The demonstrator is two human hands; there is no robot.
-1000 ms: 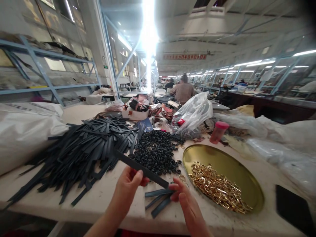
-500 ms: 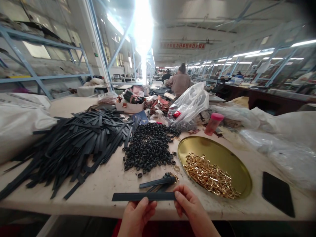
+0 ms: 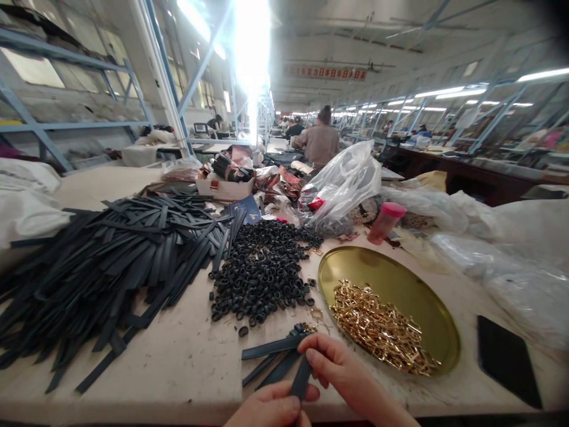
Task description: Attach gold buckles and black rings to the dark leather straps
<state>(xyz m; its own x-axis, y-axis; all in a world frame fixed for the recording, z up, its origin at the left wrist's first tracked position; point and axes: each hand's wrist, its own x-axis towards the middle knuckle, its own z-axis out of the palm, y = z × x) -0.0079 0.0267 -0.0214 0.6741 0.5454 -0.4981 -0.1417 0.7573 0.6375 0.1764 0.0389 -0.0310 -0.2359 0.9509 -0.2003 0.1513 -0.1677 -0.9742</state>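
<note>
A dark strap [image 3: 301, 381] runs between my two hands at the table's front edge, tilted with its far end up. My left hand [image 3: 273, 406] is closed around its lower part, thumb on top. My right hand [image 3: 329, 362] pinches at the upper end; its fingertips partly hide that end. Just beyond, several straps with gold buckles [image 3: 275, 350] lie on the table, close to my right fingertips. Farther off is a heap of small black loops [image 3: 262, 273]. To the right, gold buckle parts [image 3: 382, 326] lie heaped in a round gold tray [image 3: 427, 290].
A large pile of dark straps [image 3: 146, 255] covers the left of the table. A pink-lidded jar [image 3: 386, 224], a clear plastic bag [image 3: 344, 190] and a white box [image 3: 224, 188] stand behind. A black flat slab [image 3: 507, 362] lies right. A person [image 3: 319, 142] sits farther back.
The strap has turned from lying level across both hands to pointing away from me. My left hand has moved lower and nearer; my view has shifted slightly.
</note>
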